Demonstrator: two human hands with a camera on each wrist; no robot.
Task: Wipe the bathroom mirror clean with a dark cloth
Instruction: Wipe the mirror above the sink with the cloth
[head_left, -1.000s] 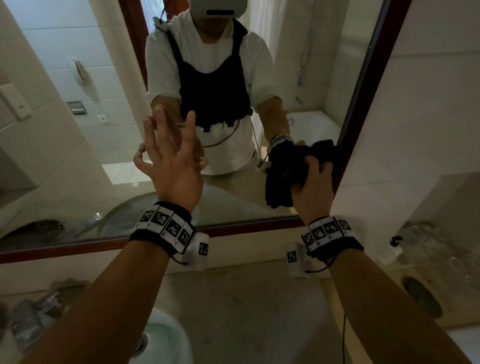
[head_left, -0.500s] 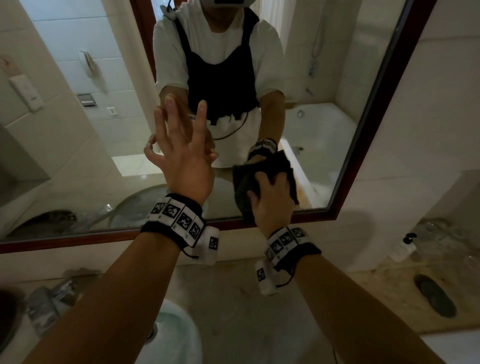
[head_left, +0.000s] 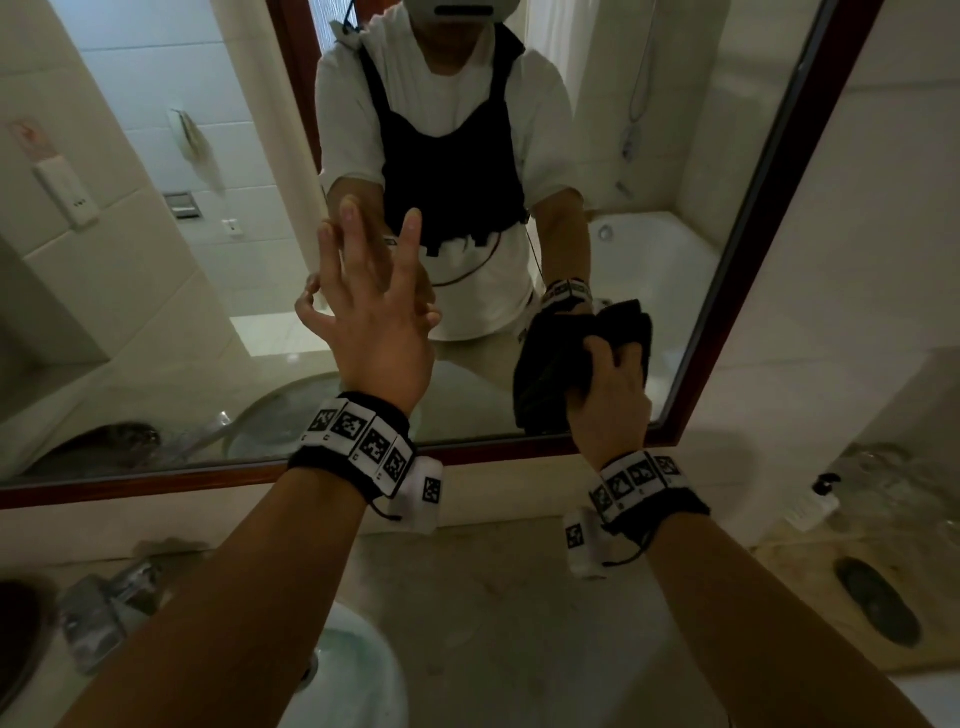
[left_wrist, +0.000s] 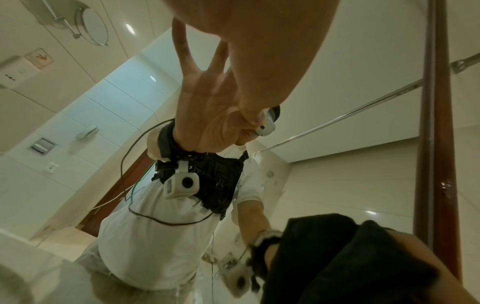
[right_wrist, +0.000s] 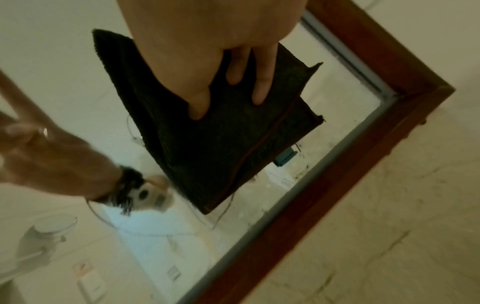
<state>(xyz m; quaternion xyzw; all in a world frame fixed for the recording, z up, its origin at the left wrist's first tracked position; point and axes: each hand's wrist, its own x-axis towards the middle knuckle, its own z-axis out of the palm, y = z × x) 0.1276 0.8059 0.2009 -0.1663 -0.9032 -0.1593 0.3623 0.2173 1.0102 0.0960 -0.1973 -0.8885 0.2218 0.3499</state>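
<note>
Two hands up at the mirror, cloth at its 5 o'clock corner.
I read this as mid-wipe: the cloth lies flat on the glass just inside the frame, likely to catch the edge grime. My right hand presses it with straight, slightly spread fingers so the whole fold bears. My left hand, at the cloth's 9 o'clock, is splayed, fingertips seemingly on the glass: a brace, I judge.

Words and numbers: none can be read in any view.
Wrist bands: only black-and-white square code marks, just behind the left grip and the right grip.
Wall sign: small picture sign, up and far left of the left grip; its letters are too small to read.
</note>
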